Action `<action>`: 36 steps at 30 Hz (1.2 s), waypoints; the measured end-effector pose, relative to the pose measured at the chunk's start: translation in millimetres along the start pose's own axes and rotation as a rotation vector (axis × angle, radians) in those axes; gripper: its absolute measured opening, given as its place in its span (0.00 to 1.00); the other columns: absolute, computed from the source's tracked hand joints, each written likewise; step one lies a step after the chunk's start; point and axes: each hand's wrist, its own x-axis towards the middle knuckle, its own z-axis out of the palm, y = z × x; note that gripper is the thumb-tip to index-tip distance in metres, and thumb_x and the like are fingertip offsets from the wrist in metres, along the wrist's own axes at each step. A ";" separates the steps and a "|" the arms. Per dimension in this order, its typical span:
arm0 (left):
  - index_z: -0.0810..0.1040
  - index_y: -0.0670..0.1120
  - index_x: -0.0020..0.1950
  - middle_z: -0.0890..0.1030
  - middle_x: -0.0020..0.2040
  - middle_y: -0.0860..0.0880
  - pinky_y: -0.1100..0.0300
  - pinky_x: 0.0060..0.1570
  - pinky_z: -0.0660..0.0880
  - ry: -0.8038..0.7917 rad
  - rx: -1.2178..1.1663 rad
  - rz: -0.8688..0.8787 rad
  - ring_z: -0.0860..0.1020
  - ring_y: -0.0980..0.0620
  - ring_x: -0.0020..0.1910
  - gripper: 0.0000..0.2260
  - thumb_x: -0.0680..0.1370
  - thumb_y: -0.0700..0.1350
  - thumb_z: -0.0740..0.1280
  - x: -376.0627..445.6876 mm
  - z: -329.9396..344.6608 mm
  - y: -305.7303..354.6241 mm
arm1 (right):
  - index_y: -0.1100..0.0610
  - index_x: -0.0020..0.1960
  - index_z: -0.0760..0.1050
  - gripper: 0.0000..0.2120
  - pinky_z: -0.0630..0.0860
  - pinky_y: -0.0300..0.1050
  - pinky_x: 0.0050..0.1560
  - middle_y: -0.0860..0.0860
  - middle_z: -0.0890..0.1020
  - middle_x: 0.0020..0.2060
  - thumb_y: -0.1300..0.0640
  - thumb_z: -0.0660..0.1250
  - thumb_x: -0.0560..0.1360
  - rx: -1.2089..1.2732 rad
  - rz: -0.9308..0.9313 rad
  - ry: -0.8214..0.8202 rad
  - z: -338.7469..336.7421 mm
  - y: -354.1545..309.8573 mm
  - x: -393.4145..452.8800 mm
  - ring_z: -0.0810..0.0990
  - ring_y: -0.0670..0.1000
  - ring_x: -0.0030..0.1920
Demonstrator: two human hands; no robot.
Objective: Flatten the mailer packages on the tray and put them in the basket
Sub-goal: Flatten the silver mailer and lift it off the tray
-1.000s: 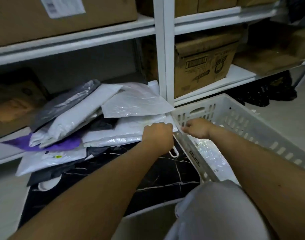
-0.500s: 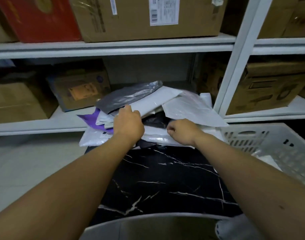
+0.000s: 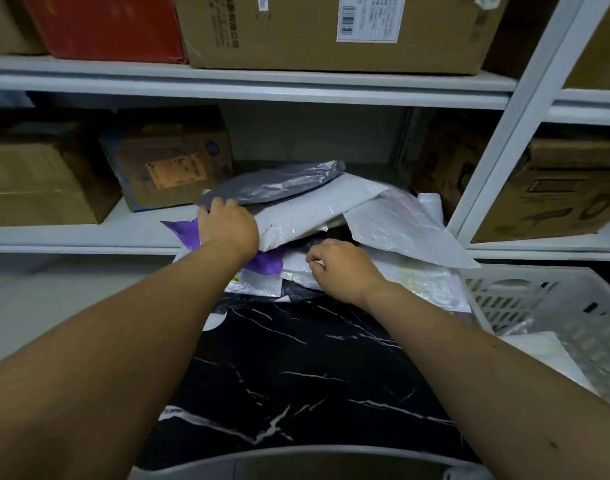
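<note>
Hands on mailers, black marble tray under shelving

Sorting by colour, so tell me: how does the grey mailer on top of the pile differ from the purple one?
The grey mailer lies on top at the back, almost fully visible; the purple mailer is buried low, only its corners showing. Grey looks shiny and creased; purple looks matte. The left hand touches the grey one's edge. Both are plastic bags in one pile.
</note>
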 end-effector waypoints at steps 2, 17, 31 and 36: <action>0.73 0.42 0.65 0.72 0.64 0.44 0.50 0.66 0.63 0.097 -0.009 -0.006 0.66 0.44 0.65 0.17 0.77 0.42 0.58 -4.0 -7.1 -3.3 | 0.55 0.57 0.78 0.12 0.72 0.47 0.52 0.52 0.76 0.55 0.57 0.58 0.80 0.017 0.013 0.029 -4.5 -4.7 -2.6 0.76 0.55 0.53; 0.82 0.42 0.40 0.81 0.38 0.47 0.50 0.61 0.61 0.902 -0.155 0.505 0.77 0.42 0.45 0.05 0.67 0.38 0.67 -88.6 -93.1 -44.6 | 0.54 0.59 0.77 0.12 0.70 0.50 0.53 0.48 0.57 0.77 0.58 0.60 0.78 -0.215 -0.198 0.320 -97.1 -113.6 -45.0 0.66 0.58 0.61; 0.68 0.41 0.58 0.78 0.41 0.44 0.50 0.61 0.64 0.659 -0.488 0.188 0.77 0.40 0.43 0.17 0.72 0.46 0.66 -160.1 -128.1 -76.9 | 0.53 0.61 0.77 0.15 0.70 0.50 0.58 0.49 0.78 0.59 0.60 0.58 0.78 -0.112 -0.182 0.548 -156.1 -150.5 -90.9 0.70 0.55 0.62; 0.67 0.41 0.59 0.79 0.43 0.41 0.51 0.48 0.70 0.593 -0.483 0.169 0.78 0.39 0.43 0.19 0.73 0.48 0.66 -177.0 -114.5 -83.7 | 0.55 0.56 0.77 0.10 0.68 0.47 0.52 0.52 0.77 0.55 0.58 0.59 0.80 0.039 -0.069 0.645 -164.2 -151.1 -106.1 0.75 0.55 0.57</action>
